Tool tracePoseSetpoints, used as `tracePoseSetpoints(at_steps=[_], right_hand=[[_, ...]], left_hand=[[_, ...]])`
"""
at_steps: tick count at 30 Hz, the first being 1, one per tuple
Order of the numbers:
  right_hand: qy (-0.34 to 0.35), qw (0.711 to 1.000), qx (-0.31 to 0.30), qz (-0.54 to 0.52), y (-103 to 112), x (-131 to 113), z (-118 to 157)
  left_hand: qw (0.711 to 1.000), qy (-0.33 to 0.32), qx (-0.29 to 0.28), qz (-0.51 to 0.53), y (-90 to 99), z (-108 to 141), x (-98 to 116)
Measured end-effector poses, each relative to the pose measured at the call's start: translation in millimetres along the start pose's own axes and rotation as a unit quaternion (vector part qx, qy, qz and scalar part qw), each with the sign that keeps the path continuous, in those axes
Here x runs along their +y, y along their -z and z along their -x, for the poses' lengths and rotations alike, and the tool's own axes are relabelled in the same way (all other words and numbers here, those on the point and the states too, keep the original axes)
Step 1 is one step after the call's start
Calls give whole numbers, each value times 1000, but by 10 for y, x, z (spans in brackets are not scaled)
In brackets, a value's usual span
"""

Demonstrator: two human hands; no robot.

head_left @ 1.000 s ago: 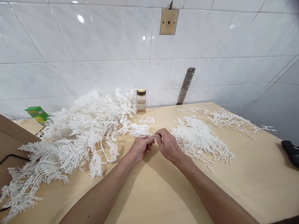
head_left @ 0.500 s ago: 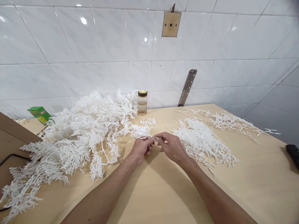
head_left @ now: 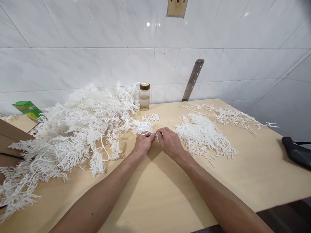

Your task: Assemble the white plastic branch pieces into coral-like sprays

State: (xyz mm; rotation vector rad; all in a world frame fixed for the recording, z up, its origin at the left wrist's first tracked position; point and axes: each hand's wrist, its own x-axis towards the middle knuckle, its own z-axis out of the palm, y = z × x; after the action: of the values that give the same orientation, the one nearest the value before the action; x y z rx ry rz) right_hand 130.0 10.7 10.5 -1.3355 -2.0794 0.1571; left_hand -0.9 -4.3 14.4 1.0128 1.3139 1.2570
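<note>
My left hand [head_left: 143, 141] pinches a thin white branch near the middle of the table. Close against it, my right hand [head_left: 168, 139] has its fingers pressed together at the end of the same branch; the exact grip is too small to make out. Left of my hands spreads a large heap of white feathery branches [head_left: 80, 119]. A flatter pile of short white sprigs [head_left: 204, 132] lies beside my right hand. Just beyond my hands is a small row of white pieces [head_left: 151, 117].
A lidded bottle with liquid [head_left: 144, 98] stands behind the heap. Bare white branches [head_left: 235, 116] lie at the back right. A metal strip [head_left: 193, 79] leans on the wall. A green box [head_left: 28, 110] is at far left, a black object [head_left: 297, 152] at far right.
The view has tilted down and shifted right. My right hand's fingers have closed more tightly beside my left hand, which keeps its pinch on the branch.
</note>
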Motion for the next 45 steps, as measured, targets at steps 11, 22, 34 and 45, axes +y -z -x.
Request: tracePoseSetpoints(at_steps=[11, 22, 34, 45], right_hand=[[-166, 979, 77, 95, 413, 487, -121], [-143, 962, -36, -230, 86, -113, 17], [-259, 859, -109, -427, -28, -86, -3], [-151, 982, -43, -105, 136, 64, -64]], left_hand=[[999, -28, -9, 11, 85, -36, 0], [999, -24, 0, 48, 57, -44, 16], [996, -82, 39, 6, 13, -60, -68], [991, -129, -2, 20, 27, 60, 206]])
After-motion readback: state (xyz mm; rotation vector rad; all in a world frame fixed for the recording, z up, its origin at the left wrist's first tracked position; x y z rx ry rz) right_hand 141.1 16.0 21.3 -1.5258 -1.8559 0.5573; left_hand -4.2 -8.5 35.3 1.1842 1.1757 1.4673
